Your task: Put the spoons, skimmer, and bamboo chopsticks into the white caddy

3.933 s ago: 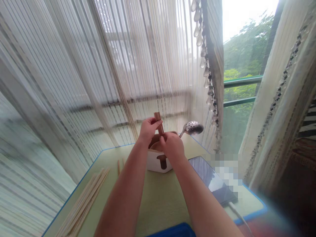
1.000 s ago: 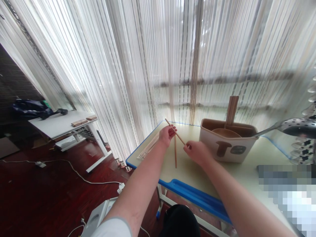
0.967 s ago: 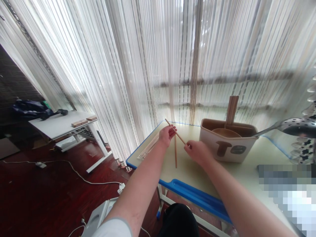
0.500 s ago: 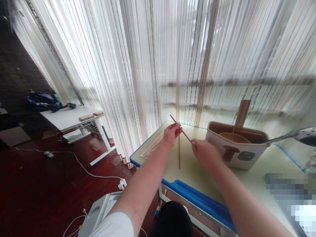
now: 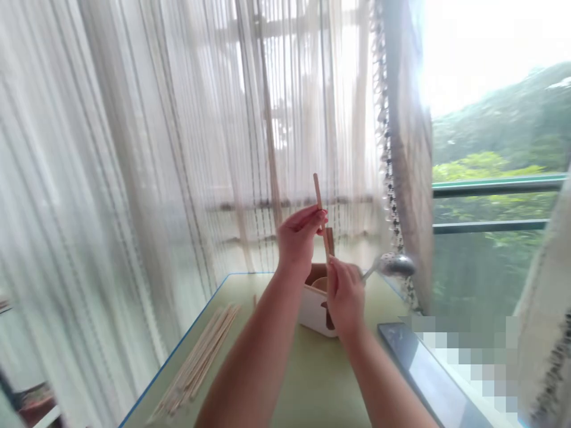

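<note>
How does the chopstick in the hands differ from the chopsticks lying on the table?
The held chopstick stands nearly upright, gripped by the left hand and right hand; the table chopsticks lie flat, untouched. The held chopstick looks browner, the table chopsticks paler. Both are thin sticks.

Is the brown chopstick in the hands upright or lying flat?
Nearly upright: the chopstick is pinched high by the left hand, low by the right hand.

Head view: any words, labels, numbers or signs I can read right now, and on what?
None readable.
White holder: dark mark on its front, blurred and partly behind the right hand; not legible.
Chopstick, pinched by left hand and right hand: no print visible.
Dark flat device: partly pixelated, nothing legible.
</note>
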